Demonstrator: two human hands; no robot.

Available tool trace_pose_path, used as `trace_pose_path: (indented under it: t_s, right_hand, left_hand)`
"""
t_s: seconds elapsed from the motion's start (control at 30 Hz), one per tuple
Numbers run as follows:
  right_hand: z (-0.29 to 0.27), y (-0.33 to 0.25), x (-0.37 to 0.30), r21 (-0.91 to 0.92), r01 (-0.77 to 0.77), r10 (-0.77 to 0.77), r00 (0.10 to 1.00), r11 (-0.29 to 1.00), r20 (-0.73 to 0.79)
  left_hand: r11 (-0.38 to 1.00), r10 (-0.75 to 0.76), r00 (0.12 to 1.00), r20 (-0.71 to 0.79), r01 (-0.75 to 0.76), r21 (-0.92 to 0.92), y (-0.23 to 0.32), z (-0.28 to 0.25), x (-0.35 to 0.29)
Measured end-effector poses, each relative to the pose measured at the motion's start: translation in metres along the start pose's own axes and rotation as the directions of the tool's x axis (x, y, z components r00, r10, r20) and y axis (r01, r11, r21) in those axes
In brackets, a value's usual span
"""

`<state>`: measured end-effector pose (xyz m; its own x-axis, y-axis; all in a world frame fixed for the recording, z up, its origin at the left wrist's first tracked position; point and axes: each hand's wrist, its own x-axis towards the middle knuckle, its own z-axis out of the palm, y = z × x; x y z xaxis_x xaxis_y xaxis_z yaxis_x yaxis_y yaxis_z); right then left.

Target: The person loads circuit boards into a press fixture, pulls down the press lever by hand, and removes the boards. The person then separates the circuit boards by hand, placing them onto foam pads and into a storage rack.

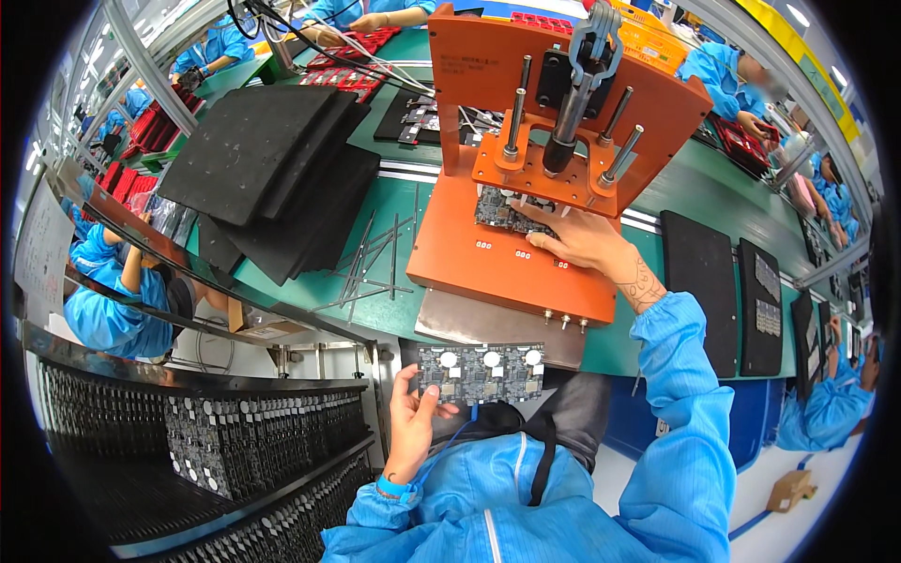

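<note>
My left hand pinches the left end of a dark circuit board, held level in front of my lap, with several round white parts along its top edge. Under the raised plate of an orange press fixture lies another circuit board. My right hand reaches in from the right, thumb and fingers closed about that board's right end; its far fingertips are partly hidden under the plate. A toggle clamp with a black-tipped rod stands over the plate.
Black foam sheets are piled at left, beside thin dark strips. Racks of upright circuit boards stand at lower left. Black trays lie at right. A person in blue sits at left; others work farther off.
</note>
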<state>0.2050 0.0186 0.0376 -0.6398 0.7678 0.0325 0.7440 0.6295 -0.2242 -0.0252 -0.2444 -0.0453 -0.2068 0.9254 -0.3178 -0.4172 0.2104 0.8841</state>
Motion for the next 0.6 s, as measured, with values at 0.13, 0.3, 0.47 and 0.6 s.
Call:
trace_pose_path:
  t_s: [0.13,0.3,0.47,0.6]
  right_hand:
    - [0.006,0.008,0.002,-0.008,0.102,-0.102,0.991,0.995,-0.087]
    - [-0.001,0.003,0.003,-0.001,0.129,-0.129,0.990,0.992,-0.064]
    - [0.009,-0.002,0.002,0.036,0.069,-0.068,0.997,0.997,-0.036]
    - [0.025,-0.011,0.004,-0.157,0.150,-0.174,0.973,0.976,-0.150]
  left_hand:
    - [1.000,-0.005,0.999,0.034,0.004,0.019,0.000,0.004,0.002]
    - [1.000,-0.008,1.000,0.027,0.008,0.001,-0.002,0.003,0.002]
    - [1.000,-0.008,1.000,0.022,0.008,-0.001,-0.001,0.003,-0.001]
    - [1.000,-0.006,0.999,0.032,0.007,-0.014,-0.002,0.003,-0.004]
